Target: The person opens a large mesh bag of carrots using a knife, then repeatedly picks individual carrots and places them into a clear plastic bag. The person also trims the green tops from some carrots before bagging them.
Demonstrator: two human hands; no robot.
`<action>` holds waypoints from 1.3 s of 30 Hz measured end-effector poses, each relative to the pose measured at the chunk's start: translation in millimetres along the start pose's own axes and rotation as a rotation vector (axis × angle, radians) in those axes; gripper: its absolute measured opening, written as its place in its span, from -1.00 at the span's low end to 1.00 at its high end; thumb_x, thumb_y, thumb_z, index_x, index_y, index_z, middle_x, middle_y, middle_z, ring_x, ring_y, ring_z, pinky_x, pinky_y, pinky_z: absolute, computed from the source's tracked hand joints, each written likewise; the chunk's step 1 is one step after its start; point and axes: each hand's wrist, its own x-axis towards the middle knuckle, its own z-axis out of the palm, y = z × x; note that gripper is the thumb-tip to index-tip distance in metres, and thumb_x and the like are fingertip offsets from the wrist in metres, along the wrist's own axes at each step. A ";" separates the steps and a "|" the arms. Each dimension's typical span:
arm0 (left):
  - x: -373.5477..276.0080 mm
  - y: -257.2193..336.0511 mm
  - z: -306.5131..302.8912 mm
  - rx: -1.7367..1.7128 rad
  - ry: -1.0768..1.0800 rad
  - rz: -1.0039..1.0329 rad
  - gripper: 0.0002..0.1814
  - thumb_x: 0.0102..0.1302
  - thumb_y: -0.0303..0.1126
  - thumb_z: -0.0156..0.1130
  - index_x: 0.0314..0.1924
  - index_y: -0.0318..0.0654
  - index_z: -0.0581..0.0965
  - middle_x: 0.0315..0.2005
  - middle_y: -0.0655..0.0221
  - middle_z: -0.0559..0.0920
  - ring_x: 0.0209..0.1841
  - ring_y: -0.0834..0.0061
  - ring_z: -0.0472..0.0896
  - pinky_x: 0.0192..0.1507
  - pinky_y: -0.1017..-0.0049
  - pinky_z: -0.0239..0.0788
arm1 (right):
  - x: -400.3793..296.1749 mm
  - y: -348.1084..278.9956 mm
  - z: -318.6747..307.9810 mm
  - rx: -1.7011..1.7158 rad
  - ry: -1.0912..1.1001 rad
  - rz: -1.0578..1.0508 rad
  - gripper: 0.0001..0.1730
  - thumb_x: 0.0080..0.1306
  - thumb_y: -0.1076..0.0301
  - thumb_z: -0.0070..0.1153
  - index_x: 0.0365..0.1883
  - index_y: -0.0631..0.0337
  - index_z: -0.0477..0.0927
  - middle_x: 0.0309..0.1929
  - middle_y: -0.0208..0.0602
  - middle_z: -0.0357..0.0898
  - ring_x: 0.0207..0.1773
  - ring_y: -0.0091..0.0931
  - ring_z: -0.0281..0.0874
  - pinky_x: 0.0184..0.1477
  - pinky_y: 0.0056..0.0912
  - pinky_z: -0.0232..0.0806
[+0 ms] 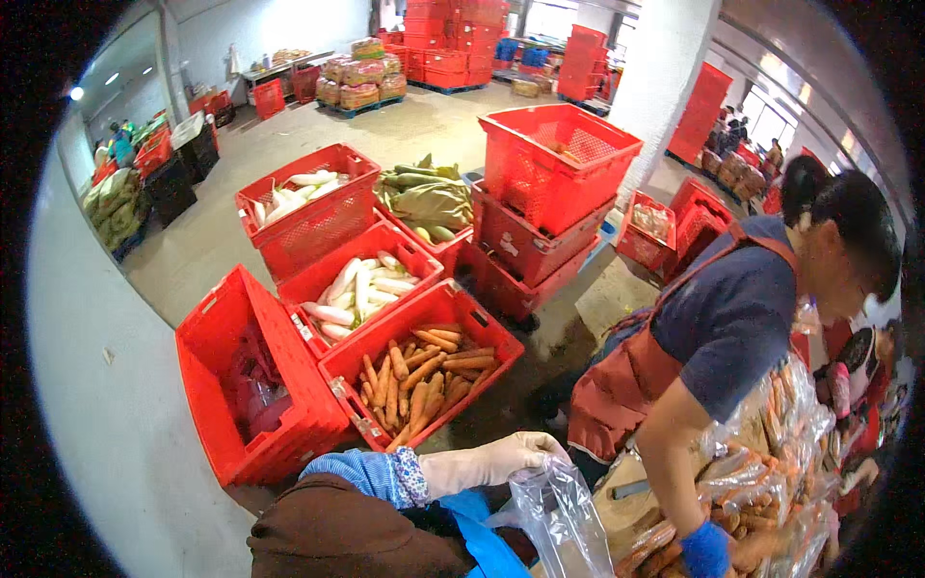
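My left hand point(531, 449), in a pale glove below a blue patterned cuff, pinches the top of a clear plastic bag point(560, 513). The bag hangs beside the edge of a work table point(614, 498) and looks empty. My right hand is out of view. On the table lie loose carrots point(657, 556) and several clear bags of carrots point(744, 469). Just beyond my left arm stands a red crate point(498, 357) holding carrots point(415, 383).
A co-worker point(730, 303) in a red apron leans over the table, arm among the carrots. White radishes point(361, 289) fill a red crate behind the carrot crate. A tilted red crate point(209, 376) stands by the wall. Stacked red crates point(542, 224) and a white pillar point(661, 94) rise farther back.
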 end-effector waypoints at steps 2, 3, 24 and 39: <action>6.4 1.2 5.0 0.049 -0.080 -0.033 -0.72 0.34 -0.42 0.25 0.02 -0.36 0.55 -0.09 0.27 0.69 -0.06 0.56 0.62 0.06 0.52 0.45 | -9.7 4.8 -5.9 0.008 0.032 0.025 -0.57 0.26 0.33 0.23 0.05 0.37 0.54 -0.12 -0.23 0.60 -0.10 -0.37 0.56 -0.03 -0.41 0.40; 7.4 2.0 7.8 0.073 -0.115 -0.050 -0.72 0.33 -0.42 0.27 0.01 -0.37 0.55 -0.10 0.26 0.69 -0.05 0.55 0.62 0.07 0.51 0.45 | -16.9 7.5 -8.0 0.015 0.046 0.050 -0.57 0.26 0.33 0.23 0.05 0.37 0.54 -0.12 -0.23 0.60 -0.10 -0.37 0.56 -0.04 -0.42 0.40; 85.2 -16.5 138.0 0.363 -0.440 -0.566 -0.65 0.35 -0.07 0.24 -0.42 -0.19 0.58 -0.57 0.49 0.59 -0.55 0.69 0.48 -0.46 0.67 0.26 | -219.2 69.9 -51.1 1.038 0.492 0.838 -0.64 0.39 0.19 0.14 -0.05 0.33 0.62 -0.23 -0.39 0.64 -0.17 -0.58 0.53 -0.12 -0.46 0.41; 136.6 -116.7 165.4 0.469 -0.546 -1.074 -0.57 0.41 -0.04 0.16 -0.08 -0.30 0.61 -0.29 0.32 0.67 -0.37 0.53 0.57 -0.35 0.52 0.39 | -140.2 84.0 -138.5 -0.375 0.786 0.414 -0.55 0.23 0.44 0.18 0.12 0.29 0.52 0.00 0.00 0.56 0.01 -0.16 0.57 0.08 -0.19 0.42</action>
